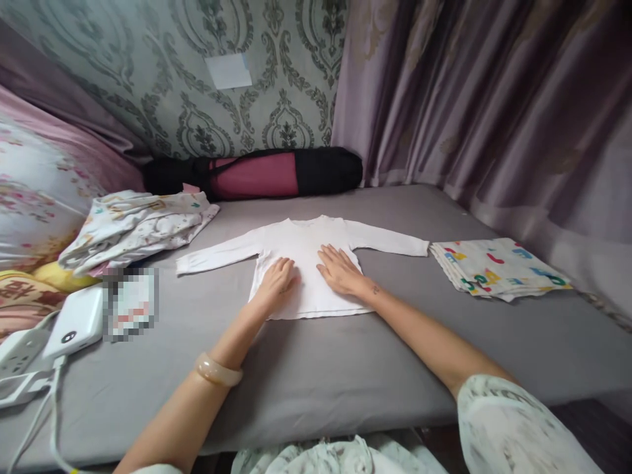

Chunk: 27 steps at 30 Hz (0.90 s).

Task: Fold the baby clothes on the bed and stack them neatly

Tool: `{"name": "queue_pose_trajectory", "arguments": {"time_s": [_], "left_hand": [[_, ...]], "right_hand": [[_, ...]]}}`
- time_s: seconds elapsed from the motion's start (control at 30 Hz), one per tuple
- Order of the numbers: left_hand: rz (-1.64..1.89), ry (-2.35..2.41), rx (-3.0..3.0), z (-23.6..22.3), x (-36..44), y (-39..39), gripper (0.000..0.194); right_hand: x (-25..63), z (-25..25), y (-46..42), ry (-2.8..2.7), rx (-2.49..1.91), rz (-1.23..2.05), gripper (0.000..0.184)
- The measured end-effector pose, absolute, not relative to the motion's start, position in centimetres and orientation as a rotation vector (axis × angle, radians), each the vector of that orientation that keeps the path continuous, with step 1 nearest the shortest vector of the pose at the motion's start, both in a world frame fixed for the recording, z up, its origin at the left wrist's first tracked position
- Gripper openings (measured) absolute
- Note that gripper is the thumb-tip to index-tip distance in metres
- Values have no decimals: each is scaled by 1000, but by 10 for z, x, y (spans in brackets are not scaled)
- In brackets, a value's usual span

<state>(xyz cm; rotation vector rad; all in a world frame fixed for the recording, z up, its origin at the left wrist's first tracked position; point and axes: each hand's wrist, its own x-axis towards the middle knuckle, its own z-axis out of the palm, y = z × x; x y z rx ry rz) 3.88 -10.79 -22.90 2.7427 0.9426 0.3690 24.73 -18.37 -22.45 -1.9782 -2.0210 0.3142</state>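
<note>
Resting on the white shirt (307,253), the left hand (279,283) and right hand (342,270) have loose fingers, grasping nothing; it lies spread between the grey bed (320,368)'s near and far edges. Likely light, soft and floppy, it suits holding by shoulders or hem. Coloured letters mark the folded cloth (501,268) toward the right edge; no brand is legible.

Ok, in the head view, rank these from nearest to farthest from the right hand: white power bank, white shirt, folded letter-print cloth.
1. White shirt: directly under the right hand, touching it.
2. Folded letter-print cloth: off to the right, just past the shirt's right-side cuff.
3. White power bank: far left, well beyond the left hand.
</note>
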Motion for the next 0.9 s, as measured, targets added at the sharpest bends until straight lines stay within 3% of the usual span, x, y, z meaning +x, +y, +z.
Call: {"name": "queue_pose_trajectory", "arguments": {"time_s": [0.27,0.53,0.67,0.9], "left_hand": [[158,1022,2751,-239,35,-123,57],[153,870,2832,-238,18,-117,59],[205,884,2818,-219,32,-113,44],[376,668,2696,-213,112,-107,23]], "right_hand": [[228,-221,-217,-2245,-1899,404,66],[221,-195,-267,-2400,-1524,782,64],[248,-184,-260,-2229,-1354,1002,41],[333,-191,-208,-1785,-2327,24,33]]}}
